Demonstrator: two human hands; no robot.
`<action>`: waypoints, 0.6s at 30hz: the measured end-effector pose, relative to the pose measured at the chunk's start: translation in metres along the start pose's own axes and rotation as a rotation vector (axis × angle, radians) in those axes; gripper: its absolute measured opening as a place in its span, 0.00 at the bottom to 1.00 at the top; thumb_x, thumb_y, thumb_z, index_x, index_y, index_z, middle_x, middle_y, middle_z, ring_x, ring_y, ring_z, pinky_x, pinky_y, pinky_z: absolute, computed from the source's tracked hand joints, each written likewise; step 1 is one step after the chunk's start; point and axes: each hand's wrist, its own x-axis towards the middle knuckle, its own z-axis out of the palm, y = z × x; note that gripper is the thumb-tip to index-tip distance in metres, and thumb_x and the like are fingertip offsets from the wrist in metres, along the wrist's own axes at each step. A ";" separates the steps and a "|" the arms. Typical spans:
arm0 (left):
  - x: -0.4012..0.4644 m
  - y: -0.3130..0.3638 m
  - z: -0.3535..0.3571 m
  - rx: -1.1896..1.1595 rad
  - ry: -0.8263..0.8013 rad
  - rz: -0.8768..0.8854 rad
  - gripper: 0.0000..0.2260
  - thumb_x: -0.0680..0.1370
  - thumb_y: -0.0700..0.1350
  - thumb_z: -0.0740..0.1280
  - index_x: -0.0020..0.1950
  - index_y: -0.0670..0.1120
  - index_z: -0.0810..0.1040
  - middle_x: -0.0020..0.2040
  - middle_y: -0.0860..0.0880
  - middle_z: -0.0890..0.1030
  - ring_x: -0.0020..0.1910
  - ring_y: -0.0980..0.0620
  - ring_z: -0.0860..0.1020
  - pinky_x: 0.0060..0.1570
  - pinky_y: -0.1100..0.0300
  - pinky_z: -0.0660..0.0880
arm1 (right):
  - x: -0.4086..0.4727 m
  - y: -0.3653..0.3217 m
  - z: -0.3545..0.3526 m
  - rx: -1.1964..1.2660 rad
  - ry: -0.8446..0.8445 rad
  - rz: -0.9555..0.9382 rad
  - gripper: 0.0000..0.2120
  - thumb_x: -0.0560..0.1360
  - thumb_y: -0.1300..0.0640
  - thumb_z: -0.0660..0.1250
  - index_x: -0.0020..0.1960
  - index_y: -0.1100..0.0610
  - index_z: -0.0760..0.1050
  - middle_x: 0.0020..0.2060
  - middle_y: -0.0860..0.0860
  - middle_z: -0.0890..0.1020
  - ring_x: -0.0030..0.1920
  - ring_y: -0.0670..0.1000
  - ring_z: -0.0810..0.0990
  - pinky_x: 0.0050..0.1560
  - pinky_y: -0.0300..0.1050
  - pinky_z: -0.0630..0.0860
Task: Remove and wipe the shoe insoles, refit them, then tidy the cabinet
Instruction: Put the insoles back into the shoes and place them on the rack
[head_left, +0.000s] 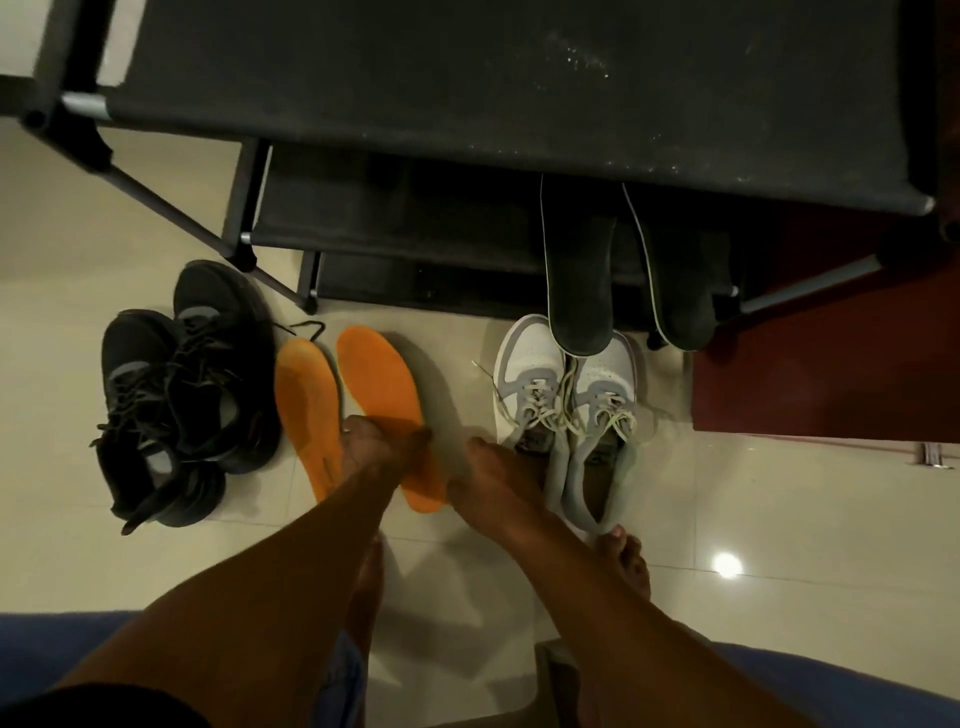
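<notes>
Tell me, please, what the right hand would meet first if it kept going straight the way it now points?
Probably the left grey sneaker: the right hand points up-frame at its heel collar, almost touching. Depth is unclear from above.

You've got two orange insoles (363, 410) on the floor, the left one blotched with darker orange patches. Pair of black sneakers (182, 389) left of them: black laces, grey tongue panels. On the other side, sneakers (566, 410) in white with grey overlays, off-white laces, pale grey heels. Two dark charcoal insoles (579, 280) leaning on the rack, each edged with a thin pale line. Shoe rack (467, 93) is black fabric, speckled with whitish dust on top, silver-grey tube ends. Floor tiles (779, 519) glossy cream-beige. Dark red-brown panel (831, 364) at your right. Blue fabric along the bottom edge.
</notes>
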 end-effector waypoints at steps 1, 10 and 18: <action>-0.021 -0.001 0.024 0.038 0.031 0.019 0.45 0.69 0.59 0.62 0.80 0.36 0.57 0.75 0.47 0.53 0.55 0.66 0.51 0.49 0.83 0.55 | -0.001 0.000 0.000 0.057 -0.035 0.019 0.18 0.77 0.43 0.64 0.62 0.52 0.72 0.60 0.55 0.80 0.61 0.60 0.78 0.55 0.50 0.73; 0.031 0.017 0.039 0.069 0.074 0.291 0.35 0.73 0.74 0.64 0.70 0.52 0.72 0.57 0.53 0.80 0.52 0.55 0.81 0.53 0.48 0.82 | -0.004 -0.021 -0.036 0.393 0.238 0.060 0.05 0.80 0.50 0.67 0.47 0.50 0.76 0.44 0.47 0.82 0.47 0.52 0.81 0.44 0.47 0.77; 0.084 -0.048 0.004 0.224 0.300 -0.161 0.26 0.83 0.55 0.64 0.73 0.38 0.70 0.68 0.34 0.74 0.65 0.31 0.74 0.66 0.41 0.71 | 0.003 0.011 -0.037 0.397 0.195 0.007 0.13 0.72 0.59 0.76 0.38 0.48 0.73 0.32 0.44 0.79 0.37 0.45 0.78 0.41 0.44 0.75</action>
